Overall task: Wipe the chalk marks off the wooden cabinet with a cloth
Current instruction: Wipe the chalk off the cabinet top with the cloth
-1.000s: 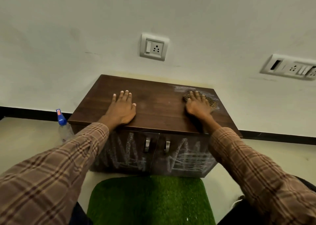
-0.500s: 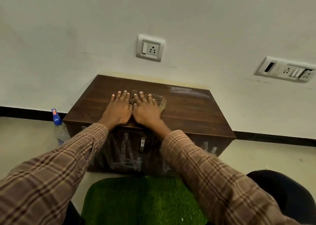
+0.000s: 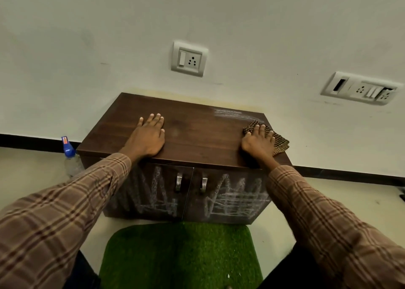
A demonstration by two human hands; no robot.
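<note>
A low dark wooden cabinet (image 3: 197, 133) stands against the wall. White chalk smears (image 3: 230, 113) lie at the back right of its top, and chalk scribbles (image 3: 236, 198) cover both front doors. My left hand (image 3: 149, 137) rests flat on the top, left of centre, fingers straight. My right hand (image 3: 258, 141) presses a brown patterned cloth (image 3: 279, 142) flat on the top near the right edge, just in front of the chalk smears. Part of the cloth is hidden under the hand.
A spray bottle with a blue cap (image 3: 69, 155) stands on the floor left of the cabinet. A green grass-like mat (image 3: 179, 253) lies in front of it. Wall sockets (image 3: 189, 58) sit above, and another socket panel (image 3: 359, 89) is at the right.
My right hand has slid the cloth from beside the left hand back across the top to the right edge. The left hand has stayed put.
</note>
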